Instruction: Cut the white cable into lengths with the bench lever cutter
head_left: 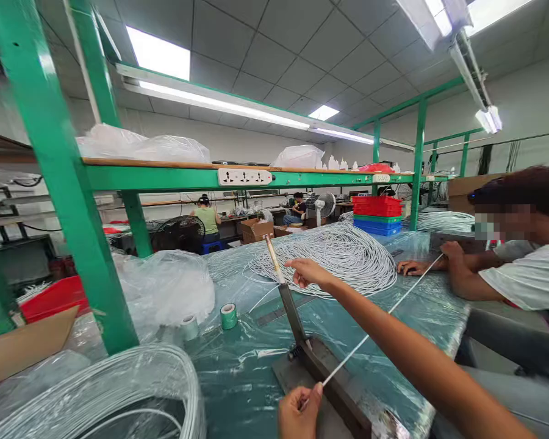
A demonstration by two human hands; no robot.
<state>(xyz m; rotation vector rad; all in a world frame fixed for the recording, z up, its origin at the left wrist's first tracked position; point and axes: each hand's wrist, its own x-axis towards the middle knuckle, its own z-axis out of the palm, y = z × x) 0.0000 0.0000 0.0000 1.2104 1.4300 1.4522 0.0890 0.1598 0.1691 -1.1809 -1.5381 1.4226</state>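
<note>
Cable (418, 280), white, thin and smooth, is pinched between the thumb and bent fingers of the left hand (301, 411). Its long axis is nearly straight, running from those fingertips away and up to the right, passing behind the right forearm, to a co-worker's raised hand (452, 250), which grips the far part. The co-worker's other hand (410, 267) rests on the table. The right hand (308, 273) grasps nothing: its index finger points left, the rest loosely curled, just beside the worn, pale handle (272, 259) of a lever cutter (293, 311); whether they touch cannot be told. The dark metal lever stands raised and tilted, and its flat base lies beside the left fingers.

Beyond the right fingertips lies a broad, tangled coil of pale cable (348, 256). Behind that, red, green and blue plastic crates (377, 213) are stacked, their contents hidden. Left of both hands, a stubby green tape roll (229, 316) stands near a crumpled, cloudy plastic bag (165, 286); farther left is a red bin (57, 299). Nearer, left of the left fingers, sits a neat round coil (192, 384) under glossy clear film. Wrinkled transparent sheeting covers the green table (238, 378).
</note>
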